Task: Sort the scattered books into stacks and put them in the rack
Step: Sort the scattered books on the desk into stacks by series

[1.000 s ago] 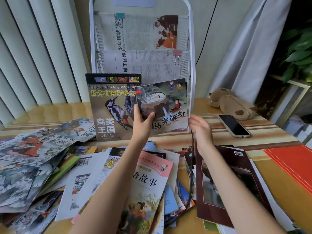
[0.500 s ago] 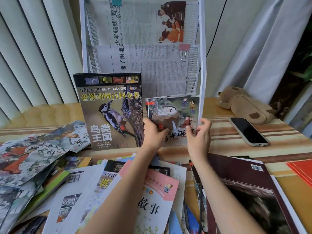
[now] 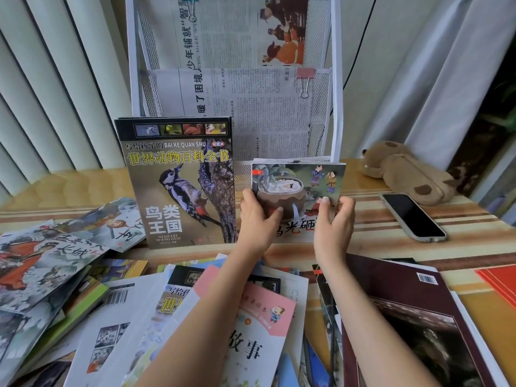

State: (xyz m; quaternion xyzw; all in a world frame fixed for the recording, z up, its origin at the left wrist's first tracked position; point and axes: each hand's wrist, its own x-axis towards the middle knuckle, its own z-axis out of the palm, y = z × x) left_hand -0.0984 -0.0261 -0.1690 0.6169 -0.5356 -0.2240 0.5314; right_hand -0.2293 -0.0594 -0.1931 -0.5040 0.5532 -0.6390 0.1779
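At the rack's [image 3: 336, 107] foot, both hands, left [image 3: 258, 219] and right [image 3: 333, 222], grip the upright picture book [image 3: 304, 185] between them.

picture book [image 3: 303, 188] is lower now, upright in the rack [image 3: 336, 79] bottom tier just right of the bird book [image 3: 178, 185], no longer overlapping it. right hand [image 3: 333, 219], off the book 1 s ago, now grips its right side; left hand [image 3: 258, 216] holds the left.
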